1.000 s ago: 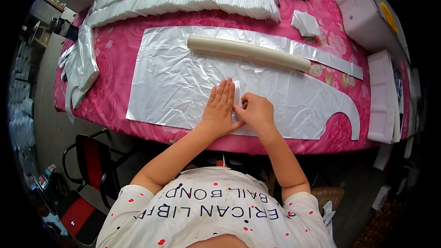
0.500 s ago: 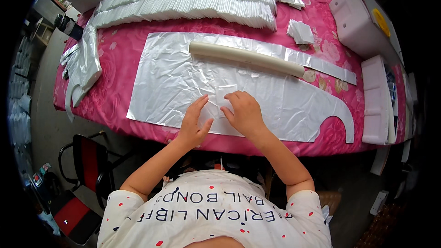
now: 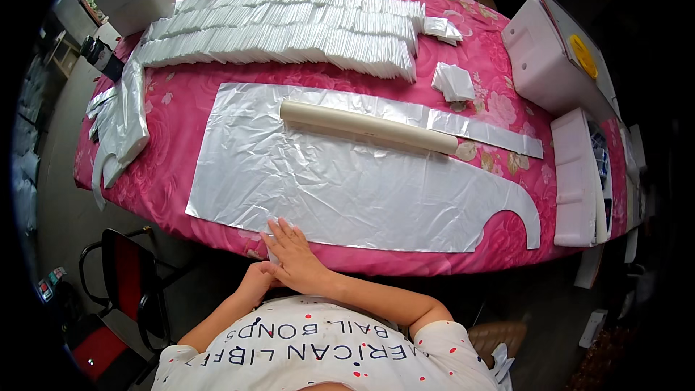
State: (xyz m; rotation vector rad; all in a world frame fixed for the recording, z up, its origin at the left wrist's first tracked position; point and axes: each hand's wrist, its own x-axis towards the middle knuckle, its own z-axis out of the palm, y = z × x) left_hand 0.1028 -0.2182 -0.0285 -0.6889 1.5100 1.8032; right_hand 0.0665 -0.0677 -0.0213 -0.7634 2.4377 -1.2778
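Observation:
My left hand (image 3: 255, 284) is curled at the table's front edge, its fingertips partly hidden under my right hand. A small folded plastic packet (image 3: 272, 253) shows as a white sliver between the two hands, mostly covered; the left hand appears to hold it. My right hand (image 3: 295, 261) lies over it with fingers stretched out, the fingertips by the front edge of a silvery-white plastic sheet (image 3: 246, 159). This sheet is spread flat and creased, with a curved cut-out at its right end. Across its upper part rests a long beige tube (image 3: 369, 128).
Dense rows of folded white packets (image 3: 289, 36) stand at the back. A small packet stack (image 3: 454, 82) sits right of them. Loose plastic sheets (image 3: 127, 119) hang over the left edge near a dark bottle (image 3: 101, 58). White foam boxes (image 3: 536, 58) stand right; a chair (image 3: 130, 268) is lower left.
Both hands have moved from the sheet's middle toward me and left, and now meet at the table edge. The small packet has left the sheet's middle. The whole view has shifted slightly.

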